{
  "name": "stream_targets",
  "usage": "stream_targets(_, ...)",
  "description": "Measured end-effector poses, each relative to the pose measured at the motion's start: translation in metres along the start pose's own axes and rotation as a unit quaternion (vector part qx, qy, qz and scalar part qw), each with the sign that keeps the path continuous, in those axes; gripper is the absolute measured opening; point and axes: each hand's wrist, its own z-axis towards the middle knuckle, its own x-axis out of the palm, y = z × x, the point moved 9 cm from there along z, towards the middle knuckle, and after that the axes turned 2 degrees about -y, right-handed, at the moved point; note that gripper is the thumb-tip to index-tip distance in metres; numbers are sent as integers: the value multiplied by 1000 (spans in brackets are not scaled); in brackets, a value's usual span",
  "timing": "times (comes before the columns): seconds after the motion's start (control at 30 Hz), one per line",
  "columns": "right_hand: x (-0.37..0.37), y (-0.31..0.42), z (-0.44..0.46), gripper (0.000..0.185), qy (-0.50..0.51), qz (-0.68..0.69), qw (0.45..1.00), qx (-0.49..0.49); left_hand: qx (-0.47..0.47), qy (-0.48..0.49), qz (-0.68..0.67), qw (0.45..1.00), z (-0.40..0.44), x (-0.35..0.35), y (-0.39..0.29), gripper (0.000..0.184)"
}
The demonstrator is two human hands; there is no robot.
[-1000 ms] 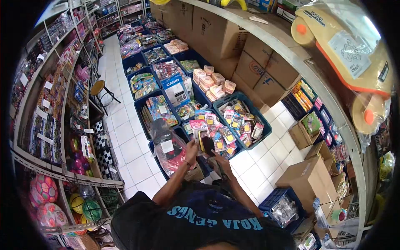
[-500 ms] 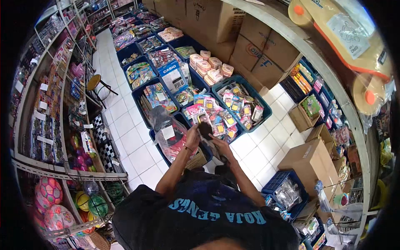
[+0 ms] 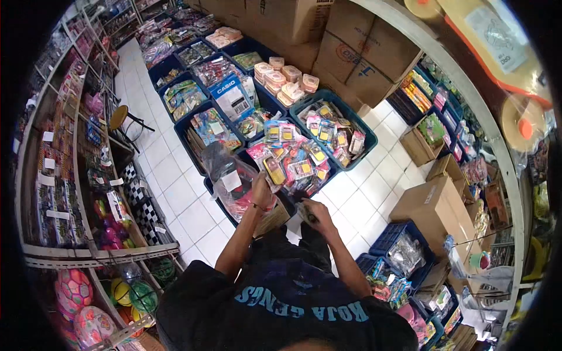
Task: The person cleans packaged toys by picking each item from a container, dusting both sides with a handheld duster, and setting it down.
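Observation:
My left hand (image 3: 261, 192) is closed on the lower end of a carded blister pack (image 3: 273, 170) with a yellow item inside, held upright over a crate. My right hand (image 3: 317, 212) is closed around the handle of what looks like a dark-bristled brush (image 3: 300, 195); its dark end points away from me, below the pack and apart from it. Under both hands, a blue crate (image 3: 333, 171) holds a heap of similar packs (image 3: 301, 169) on pink and blue cards. Left of my left hand lies a clear plastic bag (image 3: 225, 169) with red goods.
Several blue crates of packaged goods run up the middle, with a blue Casio box (image 3: 233, 99) and pink-lidded containers (image 3: 291, 92) on them. A wire-fronted shelf (image 3: 99, 257) stands at left. Cardboard boxes (image 3: 436, 210) and another crate (image 3: 430, 257) are at right. A stool (image 3: 119, 117) stands in the aisle.
My right hand and the dark brush have moved down and away from the pack. My left hand has shifted slightly left, still holding the pack. The head view has shifted a little.

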Motion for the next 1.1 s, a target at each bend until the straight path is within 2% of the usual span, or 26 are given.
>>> stream_targets(0.03,-19,6,-1,39,-77,28,996,-42,-17,-19,-11,1000,3,-7,8,34)
stream_targets(0.1,1,-35,0,34,-61,61,983,160,-53,-60,-35,996,5,-22,29,34)
stream_targets(0.13,15,-61,-8,31,-53,75,962,258,-61,-38,-52,996,10,-27,43,34)
stream_targets(0.17,48,-96,-18,30,16,132,950,283,-69,-14,-66,995,16,-34,60,34)
stream_targets(0.2,69,-129,-34,27,65,104,908,400,-76,11,-80,994,23,-38,74,34)
stream_targets(0.27,98,-161,-41,31,-62,311,878,358,-104,12,-95,990,23,-43,93,33)
stream_targets(0.3,113,-169,-45,42,-21,390,801,453,-131,27,-106,985,34,-56,115,36)
stream_targets(0.33,133,-182,-44,53,-49,503,728,464,-121,26,-108,986,42,-63,125,37)
stream_targets(0.37,150,-197,-49,55,-64,577,658,479,39,72,147,986,49,-69,114,36)
stream_targets(0.4,159,-196,-48,56,-82,645,579,492,56,68,199,976,58,-82,129,36)
stream_targets(0.43,163,-201,-45,54,-83,646,576,494,74,63,251,963,68,-93,142,36)
stream_targets(0.47,168,-209,-41,52,-83,647,575,494,-42,8,102,994,86,-108,175,36)
stream_targets(0.5,178,-220,-42,50,-85,650,572,494,-155,-52,-48,985,94,-121,210,35)
stream_targets(0.6,223,-277,-74,26,-94,647,567,501,-164,-12,-67,984,140,-149,273,34)
stream_targets(0.63,231,-295,-85,13,-131,620,560,534,-172,-5,-51,984,153,-161,292,37)
stream_targets(0.67,236,-307,-94,12,-159,629,531,545,-113,15,121,986,164,-173,300,39)
stream_targets(0.7,242,-321,-103,12,-188,637,501,554,-50,39,288,955,171,-172,297,41)
stream_targets(0.73,247,-336,-109,11,-214,645,473,560,-145,-6,264,954,181,-181,320,46)
stream_targets(0.77,246,-353,-112,18,-228,637,481,558,-234,-57,234,942,188,-188,340,51)
stream_targets(0.87,231,-417,-109,29,-316,614,458,560,-193,-62,226,953,203,-162,329,53)
stream_targets(1.0,225,-543,-117,26,-387,571,438,576,-253,-115,236,931,230,-217,393,48)
stream_targets(1.03,216,-566,-107,29,-392,573,447,565,-239,-68,189,950,233,-216,398,50)
stream_targets(1.1,197,-613,-78,33,-389,590,460,538,-246,-129,274,921,228,-219,402,49)
